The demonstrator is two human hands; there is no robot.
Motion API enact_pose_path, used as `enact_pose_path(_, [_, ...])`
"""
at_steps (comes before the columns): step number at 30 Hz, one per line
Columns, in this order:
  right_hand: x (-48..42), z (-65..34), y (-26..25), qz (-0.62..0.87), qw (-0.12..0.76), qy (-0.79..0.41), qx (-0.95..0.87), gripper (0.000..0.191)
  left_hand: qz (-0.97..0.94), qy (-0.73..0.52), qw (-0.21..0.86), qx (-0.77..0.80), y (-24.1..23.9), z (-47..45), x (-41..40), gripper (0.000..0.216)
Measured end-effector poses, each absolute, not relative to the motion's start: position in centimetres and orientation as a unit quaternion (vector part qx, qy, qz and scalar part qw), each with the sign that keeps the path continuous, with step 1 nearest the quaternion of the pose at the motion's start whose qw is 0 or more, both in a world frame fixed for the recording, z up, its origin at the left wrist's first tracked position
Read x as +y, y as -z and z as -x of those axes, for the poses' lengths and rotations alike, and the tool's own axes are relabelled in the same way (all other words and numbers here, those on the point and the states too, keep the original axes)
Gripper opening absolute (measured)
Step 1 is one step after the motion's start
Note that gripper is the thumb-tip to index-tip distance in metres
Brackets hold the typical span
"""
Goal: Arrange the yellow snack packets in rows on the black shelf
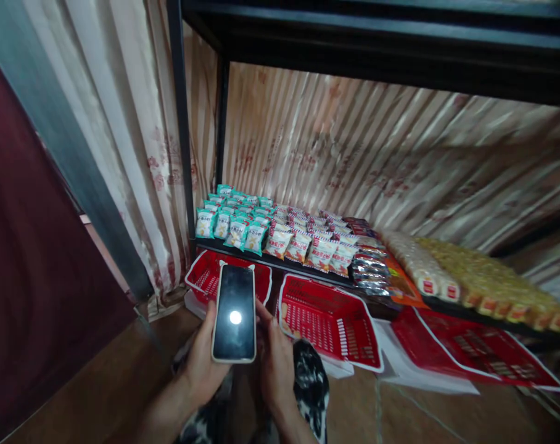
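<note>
A smartphone (229, 342) in a pale case is held upright in front of me. Its screen is dark apart from a round white bright spot. My left hand (206, 361) is closed around the phone's lower left side, thumb along the edge. My right hand (279, 364) is at the phone's right edge, fingertips against it and partly hidden behind it. Behind the phone stands a red basket (201, 277) with a white rim, partly covered by it. Another red basket (326, 302) lies just right of my right hand, with a few tan pieces at its left end.
A low dark shelf holds green snack packets (236, 231), white-and-red packets (324, 253), silvery packets (370, 268), and long bags of yellow food (488, 280). More red baskets (469, 345) stand at right. A black post (182, 123) rises at left, before a patterned curtain (141, 111).
</note>
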State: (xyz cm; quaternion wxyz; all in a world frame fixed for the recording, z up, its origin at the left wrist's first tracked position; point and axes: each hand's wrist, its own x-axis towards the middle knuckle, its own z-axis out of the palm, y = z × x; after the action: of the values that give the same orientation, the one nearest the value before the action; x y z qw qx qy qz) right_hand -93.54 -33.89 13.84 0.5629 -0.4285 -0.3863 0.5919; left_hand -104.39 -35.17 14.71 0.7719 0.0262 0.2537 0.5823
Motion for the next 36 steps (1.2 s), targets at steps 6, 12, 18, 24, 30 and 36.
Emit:
enact_pose_path(6, [-26.7,93.4,-10.6,0.431,0.594,-0.537,-0.416,0.045,-0.040,-0.578,0.785,0.221,-12.5,104.5,-27.0,0.047])
enact_pose_path(12, [-19.0,93.7,-6.0,0.415,0.611,-0.497,-0.456,0.054,-0.058,-0.550,0.813,0.182,-8.5,105.2,-18.7,0.052])
enact_pose_path(18, [-15.7,92.5,-3.8,0.425,0.601,-0.477,-0.480,0.051,-0.078,-0.521,0.833,0.171,-5.3,104.9,-14.0,0.056])
enact_pose_path(24, [-14.9,91.8,-1.9,0.422,0.583,-0.491,-0.490,0.046,-0.076,-0.493,0.847,0.186,-2.9,105.1,-12.4,0.055])
enact_pose_path(30, [-15.4,92.8,-1.8,0.419,0.566,-0.492,-0.512,0.047,-0.048,-0.482,0.859,0.168,-2.1,106.4,-12.9,0.057])
enact_pose_path(36, [-15.2,93.3,-1.0,0.426,0.570,-0.498,-0.495,0.046,-0.021,-0.494,0.854,0.164,-1.7,106.5,-13.1,0.059])
